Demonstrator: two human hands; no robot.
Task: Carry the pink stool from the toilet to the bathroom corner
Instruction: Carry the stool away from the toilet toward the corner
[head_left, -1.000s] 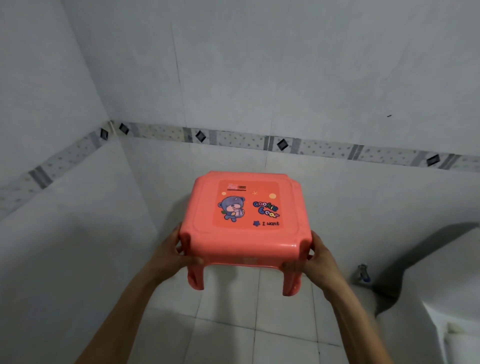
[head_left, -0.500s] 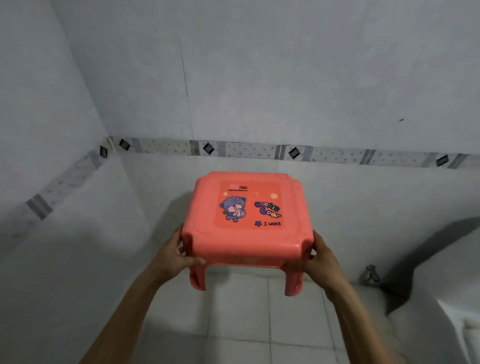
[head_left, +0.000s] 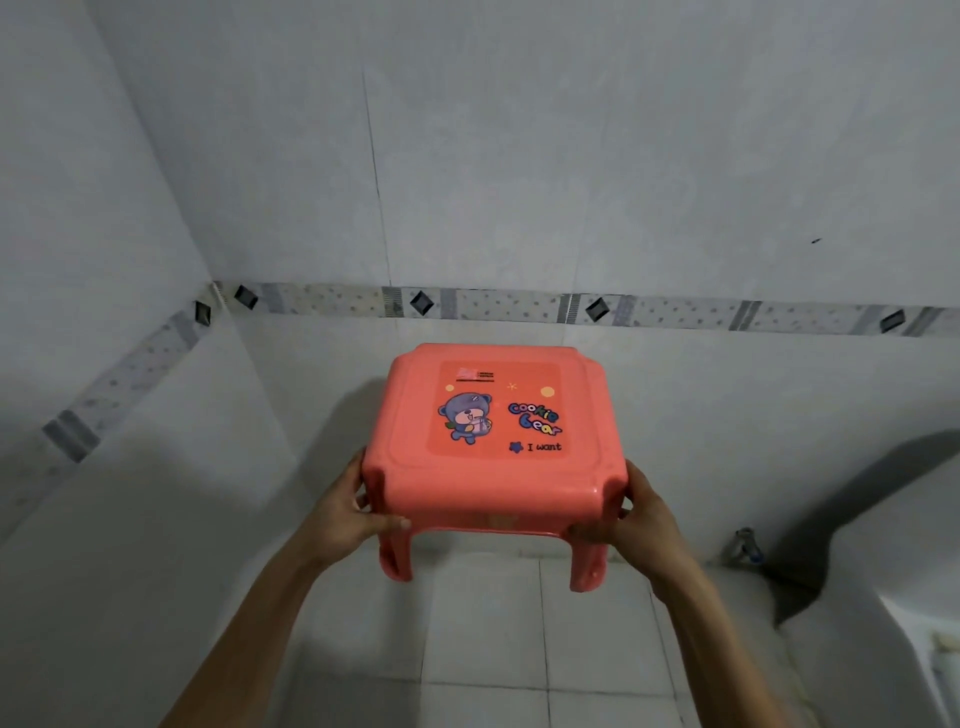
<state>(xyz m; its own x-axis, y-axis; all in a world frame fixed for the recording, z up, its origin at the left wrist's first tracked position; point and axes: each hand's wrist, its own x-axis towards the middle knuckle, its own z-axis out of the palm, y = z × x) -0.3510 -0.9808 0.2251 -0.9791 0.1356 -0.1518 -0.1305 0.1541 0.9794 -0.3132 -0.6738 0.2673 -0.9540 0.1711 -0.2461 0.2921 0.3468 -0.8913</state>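
Stool (head_left: 493, 441) label reads "Cookie Bear".

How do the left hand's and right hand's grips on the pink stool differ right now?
The left hand clasps the pink stool at its near-left corner, with its thumb laid across the front of that leg; the right hand clasps the near-right corner, with fingertips curled under the rim. Both hold the stool upright, off the floor.

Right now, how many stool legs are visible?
2: the pink stool's near-left leg by the left hand, near-right leg by the right hand. Far legs are hidden.
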